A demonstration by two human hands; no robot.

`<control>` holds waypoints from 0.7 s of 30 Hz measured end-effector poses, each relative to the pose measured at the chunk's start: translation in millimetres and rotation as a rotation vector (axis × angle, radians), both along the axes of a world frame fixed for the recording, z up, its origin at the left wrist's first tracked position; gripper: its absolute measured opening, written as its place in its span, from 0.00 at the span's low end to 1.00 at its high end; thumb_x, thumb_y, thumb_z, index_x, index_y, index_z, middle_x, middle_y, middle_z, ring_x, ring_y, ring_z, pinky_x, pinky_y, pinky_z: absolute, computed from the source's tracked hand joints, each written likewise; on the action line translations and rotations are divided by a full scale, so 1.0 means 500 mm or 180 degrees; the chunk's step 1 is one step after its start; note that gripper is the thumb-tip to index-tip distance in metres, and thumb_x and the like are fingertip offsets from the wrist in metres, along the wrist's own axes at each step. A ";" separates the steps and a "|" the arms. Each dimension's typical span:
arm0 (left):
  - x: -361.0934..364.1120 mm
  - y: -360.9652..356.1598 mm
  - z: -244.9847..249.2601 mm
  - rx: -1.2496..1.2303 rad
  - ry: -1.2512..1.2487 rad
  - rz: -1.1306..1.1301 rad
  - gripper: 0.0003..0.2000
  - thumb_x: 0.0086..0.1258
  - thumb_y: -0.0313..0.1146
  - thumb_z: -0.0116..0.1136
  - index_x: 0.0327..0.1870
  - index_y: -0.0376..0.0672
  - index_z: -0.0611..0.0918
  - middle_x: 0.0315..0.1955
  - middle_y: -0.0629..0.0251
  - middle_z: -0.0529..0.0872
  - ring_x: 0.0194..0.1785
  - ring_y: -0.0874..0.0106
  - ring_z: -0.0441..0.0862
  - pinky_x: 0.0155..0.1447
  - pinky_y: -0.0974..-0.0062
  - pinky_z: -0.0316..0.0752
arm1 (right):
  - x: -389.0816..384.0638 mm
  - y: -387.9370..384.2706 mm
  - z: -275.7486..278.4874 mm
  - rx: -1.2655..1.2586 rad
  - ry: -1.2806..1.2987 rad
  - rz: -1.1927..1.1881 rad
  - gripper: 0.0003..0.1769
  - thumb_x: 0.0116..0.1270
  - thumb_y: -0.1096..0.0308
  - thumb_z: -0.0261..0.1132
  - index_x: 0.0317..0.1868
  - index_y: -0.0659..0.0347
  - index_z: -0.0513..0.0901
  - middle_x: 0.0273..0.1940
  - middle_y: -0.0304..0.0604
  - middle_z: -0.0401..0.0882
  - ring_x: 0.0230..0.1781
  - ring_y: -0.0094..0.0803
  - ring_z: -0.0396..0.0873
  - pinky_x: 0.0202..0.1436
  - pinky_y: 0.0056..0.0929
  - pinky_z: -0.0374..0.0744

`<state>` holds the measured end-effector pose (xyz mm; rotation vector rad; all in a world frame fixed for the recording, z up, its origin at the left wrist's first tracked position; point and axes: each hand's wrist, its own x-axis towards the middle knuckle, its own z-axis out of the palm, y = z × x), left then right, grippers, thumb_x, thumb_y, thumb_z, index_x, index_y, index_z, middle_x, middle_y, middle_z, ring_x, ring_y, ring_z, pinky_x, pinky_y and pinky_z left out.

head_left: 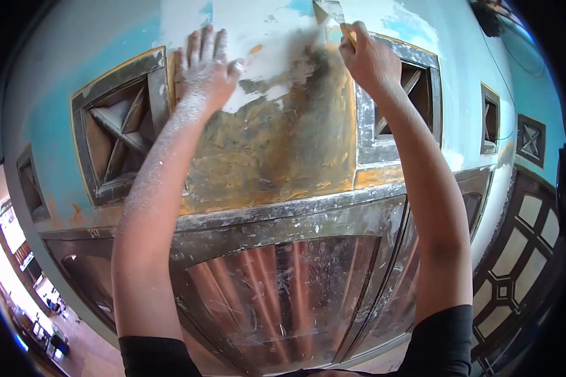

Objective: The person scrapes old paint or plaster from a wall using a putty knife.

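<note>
Scraper grasped by right fingers | left fingers released, spread | patchy wall | 2 flanking vents | glazed door below

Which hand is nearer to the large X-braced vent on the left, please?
Left. The left hand is spread beside the right edge of the vent; the right hand, gripping a scraper, is farther off to the right.

Wooden rail: here we go, pale marks at its left end, too small to read!
Wall above the rail: no readable lettering.
Door glass below the rail: nothing legible.
</note>
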<state>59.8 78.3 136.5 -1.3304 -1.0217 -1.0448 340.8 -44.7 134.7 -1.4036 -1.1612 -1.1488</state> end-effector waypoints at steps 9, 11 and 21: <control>0.170 -0.051 -0.074 -0.0179 0.0385 -0.0482 0.38 0.79 0.57 0.45 0.85 0.53 0.53 0.85 0.61 0.46 0.87 0.56 0.38 0.85 0.41 0.31 | 0.041 0.008 -0.010 0.0073 0.0107 -0.0053 0.23 0.76 0.47 0.57 0.64 0.47 0.75 0.42 0.53 0.90 0.45 0.51 0.90 0.49 0.53 0.85; 0.168 -0.050 -0.071 -0.0176 0.0353 -0.0620 0.37 0.79 0.57 0.47 0.85 0.53 0.55 0.85 0.63 0.46 0.87 0.57 0.39 0.85 0.41 0.32 | 0.074 0.013 0.017 0.0220 0.0081 -0.0091 0.23 0.76 0.47 0.57 0.64 0.47 0.75 0.43 0.53 0.90 0.45 0.51 0.90 0.50 0.53 0.85; 0.170 -0.045 -0.082 -0.0120 0.0329 -0.0592 0.36 0.79 0.57 0.46 0.84 0.55 0.56 0.85 0.64 0.49 0.87 0.59 0.42 0.85 0.42 0.35 | 0.134 0.009 0.036 0.0193 0.0103 -0.0336 0.23 0.75 0.47 0.57 0.65 0.44 0.77 0.47 0.54 0.90 0.49 0.53 0.89 0.52 0.53 0.84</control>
